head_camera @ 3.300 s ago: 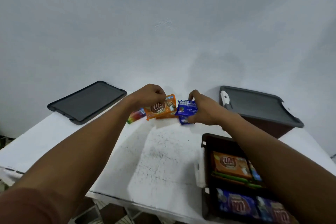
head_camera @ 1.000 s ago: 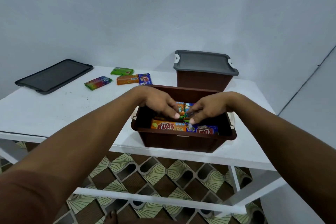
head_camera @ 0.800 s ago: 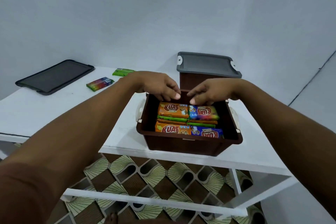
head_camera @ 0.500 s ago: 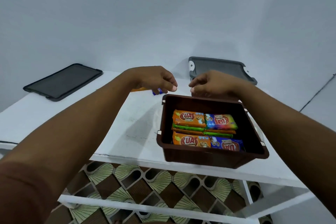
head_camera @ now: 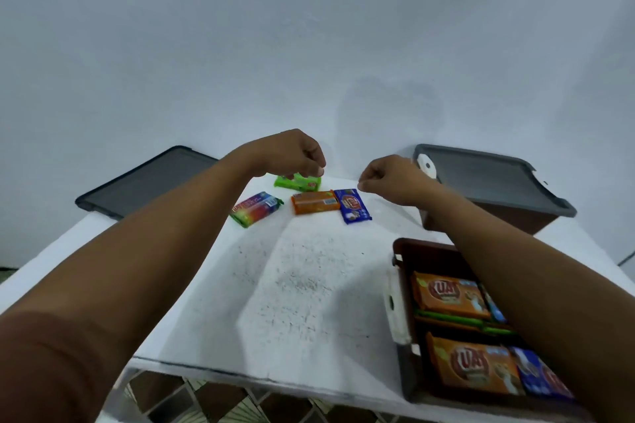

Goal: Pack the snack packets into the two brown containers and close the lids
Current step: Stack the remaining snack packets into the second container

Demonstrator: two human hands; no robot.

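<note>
Left hand (head_camera: 292, 154), right hand (head_camera: 391, 178) — curled, empty, near loose packets (head_camera: 314, 202).

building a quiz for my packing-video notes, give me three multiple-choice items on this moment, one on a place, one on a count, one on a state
1. Where does the loose flat grey plastic lid lie?
A. far left of the white table
B. on the near container
C. on the floor

2. How many snack packets lie loose on the table?
A. two
B. four
C. six

3. The near brown plastic container is:
A. open, holding packets
B. lidded
C. open, empty

Key:
1 A, it rests at the table's far left edge.
2 B, green packet, rainbow packet, orange packet and blue packet.
3 A, it has no lid, and a packed orange packet shows inside.
</note>
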